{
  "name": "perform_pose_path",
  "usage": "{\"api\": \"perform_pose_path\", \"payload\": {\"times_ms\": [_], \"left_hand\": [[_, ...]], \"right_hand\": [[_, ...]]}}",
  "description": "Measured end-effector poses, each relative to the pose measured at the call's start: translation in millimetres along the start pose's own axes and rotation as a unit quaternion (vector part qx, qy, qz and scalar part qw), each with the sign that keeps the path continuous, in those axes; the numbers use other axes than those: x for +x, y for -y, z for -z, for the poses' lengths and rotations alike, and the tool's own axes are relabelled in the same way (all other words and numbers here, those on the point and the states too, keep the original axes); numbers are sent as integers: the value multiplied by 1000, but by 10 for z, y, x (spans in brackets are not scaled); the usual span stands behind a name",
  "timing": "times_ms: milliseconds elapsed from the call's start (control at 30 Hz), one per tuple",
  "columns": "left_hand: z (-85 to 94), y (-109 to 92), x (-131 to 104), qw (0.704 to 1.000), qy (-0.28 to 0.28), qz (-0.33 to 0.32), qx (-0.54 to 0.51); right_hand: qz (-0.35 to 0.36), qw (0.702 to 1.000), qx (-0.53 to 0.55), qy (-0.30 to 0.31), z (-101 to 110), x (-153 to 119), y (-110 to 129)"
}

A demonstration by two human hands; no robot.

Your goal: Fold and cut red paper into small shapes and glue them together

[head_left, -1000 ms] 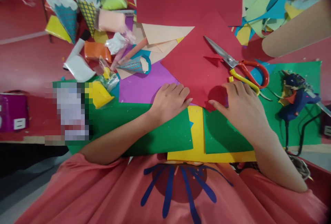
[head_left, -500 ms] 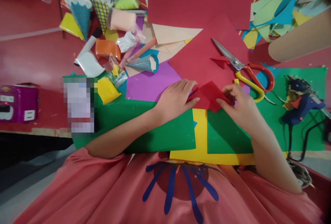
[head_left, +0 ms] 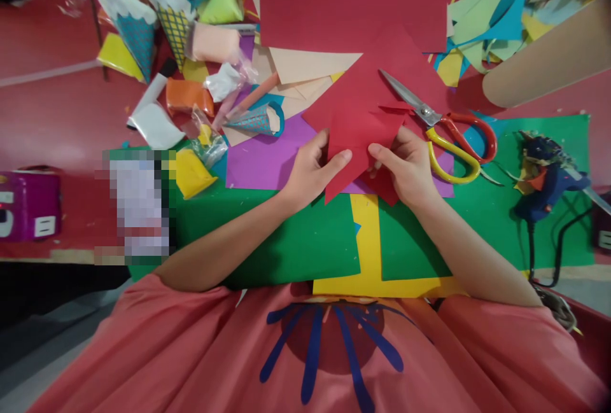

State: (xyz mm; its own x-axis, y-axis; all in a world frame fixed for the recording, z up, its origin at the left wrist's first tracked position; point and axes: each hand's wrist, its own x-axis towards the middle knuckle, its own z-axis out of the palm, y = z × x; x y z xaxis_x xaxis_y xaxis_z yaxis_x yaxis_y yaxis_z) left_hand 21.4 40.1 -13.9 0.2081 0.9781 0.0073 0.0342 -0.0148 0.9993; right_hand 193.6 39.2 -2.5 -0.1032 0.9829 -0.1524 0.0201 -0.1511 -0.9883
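Between my hands is a folded piece of red paper [head_left: 351, 139], partly opened out, with pointed corners hanging toward me. My left hand [head_left: 312, 168] grips its left side, the thumb lying on top. My right hand [head_left: 408, 161] pinches the right side, the thumb near the middle of the paper; some of those fingers are hidden behind it. Just right of my right hand lie scissors [head_left: 434, 120] with one red and one yellow handle, their blades resting on a larger red sheet [head_left: 348, 85]. A purple sheet [head_left: 262, 161] lies under and left of the paper.
Paper cones [head_left: 131, 28], bagged clay [head_left: 191, 96] and a small cone [head_left: 252, 120] crowd the left. At right are a cardboard tube [head_left: 534, 63], a blue glue gun [head_left: 548, 190] with its cord, and paper scraps [head_left: 496, 12]. Green sheets [head_left: 286, 241] cover the near edge.
The red paper has been turned and spread wider between my hands. My left hand has gone from lying over its edge to gripping it; my right hand has shifted slightly up and left.
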Motion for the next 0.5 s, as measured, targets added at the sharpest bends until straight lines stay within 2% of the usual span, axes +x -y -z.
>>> {"api": "perform_pose_path", "payload": {"times_ms": [500], "left_hand": [[48, 41, 24, 998, 52, 10, -35]], "right_hand": [[-9, 998, 25, 49, 11, -27, 23]]}}
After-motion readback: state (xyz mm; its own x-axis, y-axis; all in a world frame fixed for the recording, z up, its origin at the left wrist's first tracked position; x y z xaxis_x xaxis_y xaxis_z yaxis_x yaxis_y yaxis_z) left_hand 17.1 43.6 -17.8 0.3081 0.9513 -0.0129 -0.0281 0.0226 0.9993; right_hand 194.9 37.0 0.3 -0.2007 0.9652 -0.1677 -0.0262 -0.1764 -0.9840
